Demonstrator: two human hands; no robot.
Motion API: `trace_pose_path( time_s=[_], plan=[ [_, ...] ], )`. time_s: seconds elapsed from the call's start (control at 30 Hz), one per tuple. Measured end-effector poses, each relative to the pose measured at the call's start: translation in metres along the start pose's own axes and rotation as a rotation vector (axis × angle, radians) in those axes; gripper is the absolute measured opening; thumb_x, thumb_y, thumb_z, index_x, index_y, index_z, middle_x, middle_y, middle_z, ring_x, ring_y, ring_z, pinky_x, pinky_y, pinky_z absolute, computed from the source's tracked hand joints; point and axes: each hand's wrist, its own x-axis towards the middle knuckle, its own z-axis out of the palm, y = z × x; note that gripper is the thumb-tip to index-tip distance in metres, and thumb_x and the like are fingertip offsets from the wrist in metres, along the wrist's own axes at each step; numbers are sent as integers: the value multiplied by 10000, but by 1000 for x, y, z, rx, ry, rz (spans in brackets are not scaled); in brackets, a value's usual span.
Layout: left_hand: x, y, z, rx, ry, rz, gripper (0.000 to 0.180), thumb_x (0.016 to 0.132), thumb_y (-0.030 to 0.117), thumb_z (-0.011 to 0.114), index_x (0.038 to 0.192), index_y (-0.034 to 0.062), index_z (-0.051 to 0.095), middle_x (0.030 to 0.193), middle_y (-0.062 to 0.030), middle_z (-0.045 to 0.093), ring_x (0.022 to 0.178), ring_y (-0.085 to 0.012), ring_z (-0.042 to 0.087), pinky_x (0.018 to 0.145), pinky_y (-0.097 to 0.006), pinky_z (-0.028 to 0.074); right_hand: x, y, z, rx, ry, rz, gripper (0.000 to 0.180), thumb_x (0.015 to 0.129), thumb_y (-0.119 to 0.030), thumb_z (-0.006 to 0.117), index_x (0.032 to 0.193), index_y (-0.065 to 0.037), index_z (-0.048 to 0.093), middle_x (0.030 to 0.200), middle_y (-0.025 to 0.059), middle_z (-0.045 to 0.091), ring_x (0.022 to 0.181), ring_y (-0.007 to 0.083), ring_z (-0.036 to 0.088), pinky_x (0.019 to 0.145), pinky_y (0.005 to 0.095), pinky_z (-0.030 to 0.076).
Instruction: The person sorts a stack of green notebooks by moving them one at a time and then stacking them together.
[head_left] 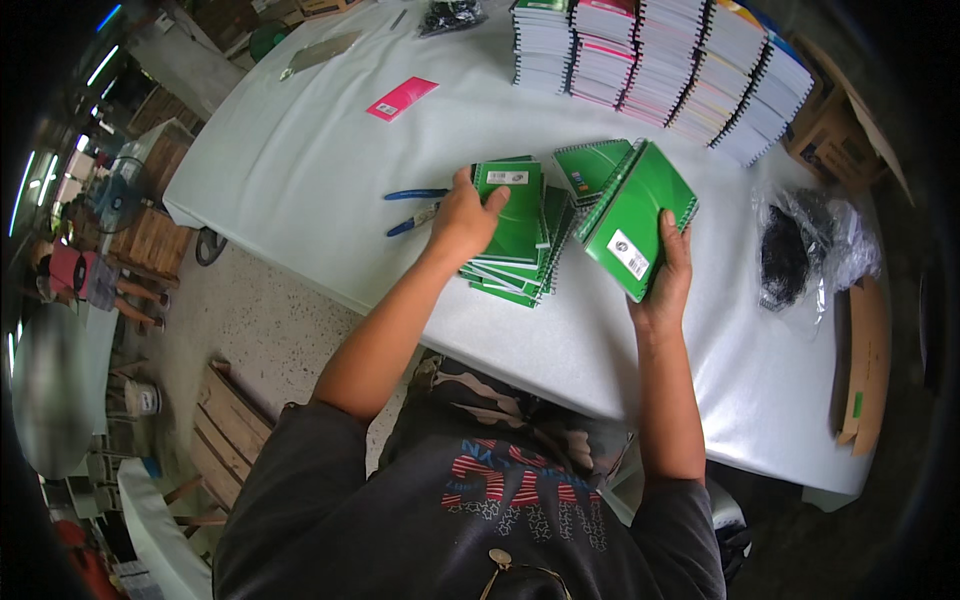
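Note:
A pile of green spiral notebooks [518, 222] lies on the white-covered table, its layers turned at differing angles. My left hand [468, 220] grips the left edge of the top notebook, thumb on the cover and fingers hidden beneath. In my right hand [664, 275] is a green spiral notebook [640, 228], held tilted just right of the pile; another may be behind it. My thumb presses on its cover, beside a white label. Behind it lies a further green notebook [592, 168]. Blue-handled pliers [413, 194] rest left of the pile, partly covered by my left hand.
Tall stacks of spiral notebooks [640, 70] stand at the far right. A pink booklet [402, 98] lies at the far left. Clear plastic bags with black contents [790, 250] sit right, near cardboard [866, 365]. A wooden chair [232, 430] stands left; another person [85, 280] is farther off.

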Motion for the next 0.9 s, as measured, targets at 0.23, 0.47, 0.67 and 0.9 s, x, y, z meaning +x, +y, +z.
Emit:
trace_pose_path(
  time_s=[0.23, 0.47, 0.67, 0.9],
  plan=[
    [-43, 39, -16, -131, 212, 191, 734, 837, 477, 604, 1296, -49, 380, 1086, -208, 598, 1004, -327, 590, 864, -381, 458, -18, 19, 19, 112, -158, 174, 482, 896, -231, 418, 1357, -136, 315, 1289, 80, 466, 1172, 246, 490, 936, 403, 456],
    [-44, 72, -31, -188, -64, 250, 381, 886, 354, 578, 934, -19, 635, 793, -159, 665, 760, -261, 652, 703, -359, 480, -20, 11, 23, 78, -232, 144, 522, 901, -138, 542, 1359, -139, 291, 1239, 77, 487, 1115, 200, 510, 934, 372, 457],
    [-26, 29, -33, -137, -19, 130, 456, 841, 448, 606, 945, 4, 627, 913, -155, 601, 894, -295, 557, 807, -391, 433, -1, -7, 5, 94, -60, -152, 467, 903, -91, 522, 1342, -97, 361, 1173, 70, 557, 1027, 184, 580, 884, 334, 493],
    [-30, 14, -28, -128, 303, 423, 671, 766, 365, 739, 1246, 29, 413, 1116, -145, 485, 1028, -252, 492, 876, -395, 425, -3, 11, 18, 21, -11, -198, 541, 882, -67, 551, 1367, -44, 312, 1245, 117, 491, 1105, 211, 510, 934, 342, 429]
  ],
)
